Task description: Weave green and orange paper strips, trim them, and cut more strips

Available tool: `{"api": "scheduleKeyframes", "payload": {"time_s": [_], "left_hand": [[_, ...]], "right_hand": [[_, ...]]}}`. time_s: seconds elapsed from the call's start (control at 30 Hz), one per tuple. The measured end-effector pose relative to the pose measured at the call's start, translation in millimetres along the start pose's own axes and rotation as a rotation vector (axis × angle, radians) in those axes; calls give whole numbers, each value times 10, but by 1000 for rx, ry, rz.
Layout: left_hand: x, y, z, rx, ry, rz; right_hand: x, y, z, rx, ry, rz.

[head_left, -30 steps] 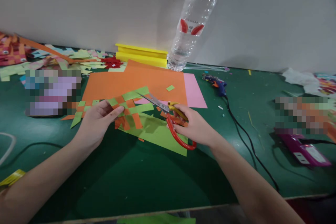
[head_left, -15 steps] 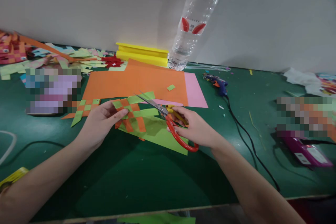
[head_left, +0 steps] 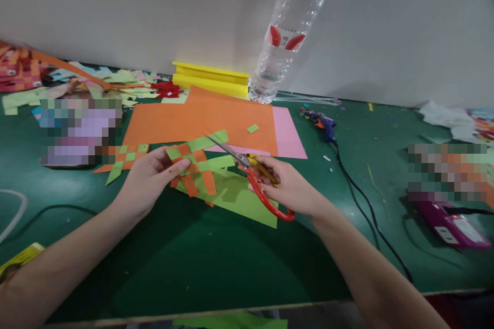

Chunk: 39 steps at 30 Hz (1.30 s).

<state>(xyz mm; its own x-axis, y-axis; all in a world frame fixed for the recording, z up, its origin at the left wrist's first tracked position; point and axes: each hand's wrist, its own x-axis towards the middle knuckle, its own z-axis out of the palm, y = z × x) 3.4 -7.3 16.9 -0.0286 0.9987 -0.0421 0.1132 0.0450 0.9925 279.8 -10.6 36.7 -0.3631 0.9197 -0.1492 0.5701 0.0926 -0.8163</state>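
Observation:
Pinched in my left hand is a woven piece of orange and green paper strips, its loose strip ends pointing right and down. My right hand grips scissors with one red and one yellow handle. Their blades point up and left, beside the upper green strip of the weave; whether they touch it I cannot tell. Under the weave lies a green paper sheet. A second woven orange and green piece rests on the table just beyond my left hand.
Orange sheets and a pink sheet lie ahead. A plastic bottle and folded yellow card stand by the wall. At right are a glue gun with its cord and a magenta device. Paper scraps pile up back left.
The scissor blades look closer together than before. The right hand and scissors have shifted slightly to the right; the woven piece stays in the left hand.

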Motion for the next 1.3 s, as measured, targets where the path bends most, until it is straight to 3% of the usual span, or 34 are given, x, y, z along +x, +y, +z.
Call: {"api": "scheduleKeyframes", "payload": {"time_s": [0.53,1.3], "left_hand": [[26,-44,-8,-225,-21,-44],[18,-26,5,-254,-26,-77]], "right_hand": [[12,-25,-38,20,13,5],[5,-28,-49,-65,-17,14]]}}
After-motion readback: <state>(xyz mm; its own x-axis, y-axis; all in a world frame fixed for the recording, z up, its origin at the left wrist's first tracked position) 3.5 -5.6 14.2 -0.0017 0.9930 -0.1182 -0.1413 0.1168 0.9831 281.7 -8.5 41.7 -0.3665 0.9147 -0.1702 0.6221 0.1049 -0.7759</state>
